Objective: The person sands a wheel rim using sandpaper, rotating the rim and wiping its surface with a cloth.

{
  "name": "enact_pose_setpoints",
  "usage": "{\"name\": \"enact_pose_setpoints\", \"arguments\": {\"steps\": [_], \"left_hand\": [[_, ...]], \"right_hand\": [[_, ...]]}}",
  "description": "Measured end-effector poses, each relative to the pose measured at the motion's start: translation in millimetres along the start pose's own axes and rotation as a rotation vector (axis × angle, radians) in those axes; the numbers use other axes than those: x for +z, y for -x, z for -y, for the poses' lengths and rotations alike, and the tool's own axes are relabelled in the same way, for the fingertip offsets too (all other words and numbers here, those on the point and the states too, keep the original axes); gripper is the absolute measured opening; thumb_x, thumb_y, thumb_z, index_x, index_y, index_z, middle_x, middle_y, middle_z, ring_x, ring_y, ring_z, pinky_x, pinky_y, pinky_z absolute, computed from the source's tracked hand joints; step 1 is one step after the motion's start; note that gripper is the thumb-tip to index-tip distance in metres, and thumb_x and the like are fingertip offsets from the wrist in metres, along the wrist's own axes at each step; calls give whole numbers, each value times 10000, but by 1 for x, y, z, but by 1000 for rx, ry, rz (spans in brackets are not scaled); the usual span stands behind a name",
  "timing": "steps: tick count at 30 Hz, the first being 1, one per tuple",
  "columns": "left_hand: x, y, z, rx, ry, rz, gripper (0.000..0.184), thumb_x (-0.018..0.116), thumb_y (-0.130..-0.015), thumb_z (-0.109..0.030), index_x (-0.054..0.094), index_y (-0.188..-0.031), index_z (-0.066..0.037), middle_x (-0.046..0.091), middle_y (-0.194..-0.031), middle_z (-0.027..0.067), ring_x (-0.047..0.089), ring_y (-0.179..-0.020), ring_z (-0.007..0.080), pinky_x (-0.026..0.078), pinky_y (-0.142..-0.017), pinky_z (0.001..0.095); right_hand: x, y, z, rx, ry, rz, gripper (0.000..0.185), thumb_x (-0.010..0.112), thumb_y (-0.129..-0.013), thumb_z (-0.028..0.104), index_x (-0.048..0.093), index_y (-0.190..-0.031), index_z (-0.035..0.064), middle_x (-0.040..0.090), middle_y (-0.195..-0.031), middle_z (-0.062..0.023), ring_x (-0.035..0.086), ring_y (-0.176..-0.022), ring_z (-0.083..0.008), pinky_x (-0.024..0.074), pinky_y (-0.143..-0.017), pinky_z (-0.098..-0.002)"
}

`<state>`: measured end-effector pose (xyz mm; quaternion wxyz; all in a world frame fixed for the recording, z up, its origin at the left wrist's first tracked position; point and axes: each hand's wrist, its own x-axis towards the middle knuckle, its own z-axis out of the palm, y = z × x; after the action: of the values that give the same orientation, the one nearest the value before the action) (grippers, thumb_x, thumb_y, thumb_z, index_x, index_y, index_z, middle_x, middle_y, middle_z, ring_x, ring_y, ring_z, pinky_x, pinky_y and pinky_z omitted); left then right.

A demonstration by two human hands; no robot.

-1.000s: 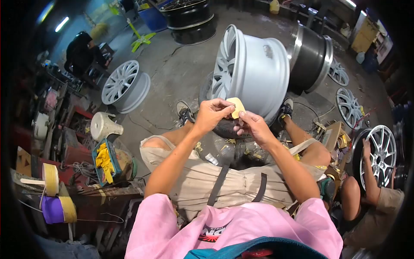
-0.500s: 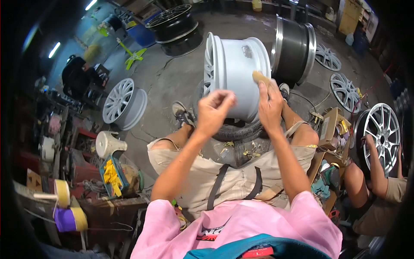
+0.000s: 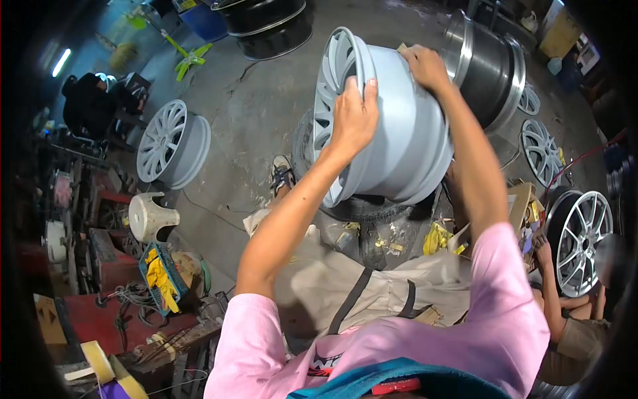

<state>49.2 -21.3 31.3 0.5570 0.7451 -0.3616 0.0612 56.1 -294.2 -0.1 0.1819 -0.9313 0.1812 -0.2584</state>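
Observation:
A large silver-grey wheel rim (image 3: 399,133) stands on edge in front of me, its spokes facing left, over a black tyre (image 3: 372,207) on the floor. My left hand (image 3: 355,116) is closed round the rim's near spoked edge, fingers hooked over the lip. Up on the outer barrel near the far side lies my right hand (image 3: 425,66), its fingers bent over a small tan pad (image 3: 403,48), of which only a corner shows. The dark patch on the barrel is hidden.
A black rim (image 3: 492,73) stands just behind on the right. Another silver rim (image 3: 174,144) is on the left floor. A co-worker (image 3: 571,332) holds a spoked wheel (image 3: 579,243) at right. A white stool (image 3: 152,216) and a basket (image 3: 163,276) are at left.
Both hands have parted and reached forward. My left hand has taken hold of the rim's edge, and my right hand has carried the tan pad to the top of the barrel.

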Motion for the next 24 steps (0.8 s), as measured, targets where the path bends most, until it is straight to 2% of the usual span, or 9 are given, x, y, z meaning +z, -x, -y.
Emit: {"name": "enact_pose_setpoints", "arguments": {"steps": [4,6,8,10,13,14,18,21,24], "left_hand": [[-4,-7,4,-41,-94,-13,376,500,-1080,-281,537,-953,72,641,-762,336,639,-790,556,476,-729,598],[-10,-5,6,-18,-35,1,370,500,-1077,-272,538,-949,73,634,-728,328,641,-759,555,481,-714,603],[-7,1,5,-7,-44,10,372,498,-1077,-274,539,-945,72,633,-722,327,641,-751,554,480,-709,602],[-3,1,3,3,-58,4,375,495,-1077,-276,539,-940,71,631,-717,326,640,-743,553,480,-704,600],[-5,4,1,-36,-91,46,380,490,-1077,-282,532,-924,63,630,-718,327,634,-729,549,477,-697,587],[-6,1,0,-41,-83,41,396,477,-1082,-293,531,-920,64,626,-714,330,627,-725,550,472,-703,590],[-8,3,-7,-119,-60,22,471,405,-1107,-348,551,-941,68,636,-781,344,620,-805,559,456,-763,599],[-5,-2,6,-49,61,-66,530,336,-1121,-390,576,-976,59,649,-890,349,610,-912,562,443,-823,596],[-10,2,3,-91,84,-25,560,300,-1127,-412,590,-1001,50,651,-954,338,596,-953,561,441,-845,586]], "right_hand": [[4,-40,25,122,22,207,449,489,-1056,400,755,-1167,55,710,-1218,-211,654,-1140,-445,502,-1006,-481],[-18,21,54,25,-46,94,391,508,-1058,331,749,-1205,61,696,-1290,-186,630,-1229,-411,476,-1060,-480],[-18,120,66,-226,5,-351,332,538,-1052,235,725,-1280,81,686,-1351,-132,591,-1328,-343,415,-1133,-492],[-13,201,73,-150,115,-411,339,561,-1040,169,692,-1344,97,681,-1374,-98,565,-1376,-285,353,-1178,-519],[-25,190,63,-213,277,-381,355,580,-1033,179,681,-1367,116,676,-1385,-99,553,-1393,-257,332,-1191,-513],[-24,156,48,-258,264,-404,346,534,-1050,209,702,-1333,101,694,-1342,-123,586,-1343,-298,341,-1177,-541],[-2,-15,25,-9,78,136,527,459,-1049,448,750,-1142,19,718,-1194,-218,652,-1144,-440,475,-1048,-522],[31,-28,77,13,-216,11,537,503,-1022,485,755,-1068,14,725,-1138,-236,660,-1108,-458,509,-980,-509],[3,80,133,-28,-229,-216,349,539,-1042,276,744,-1068,-5,692,-1277,-202,655,-1166,-434,519,-986,-490]]}}
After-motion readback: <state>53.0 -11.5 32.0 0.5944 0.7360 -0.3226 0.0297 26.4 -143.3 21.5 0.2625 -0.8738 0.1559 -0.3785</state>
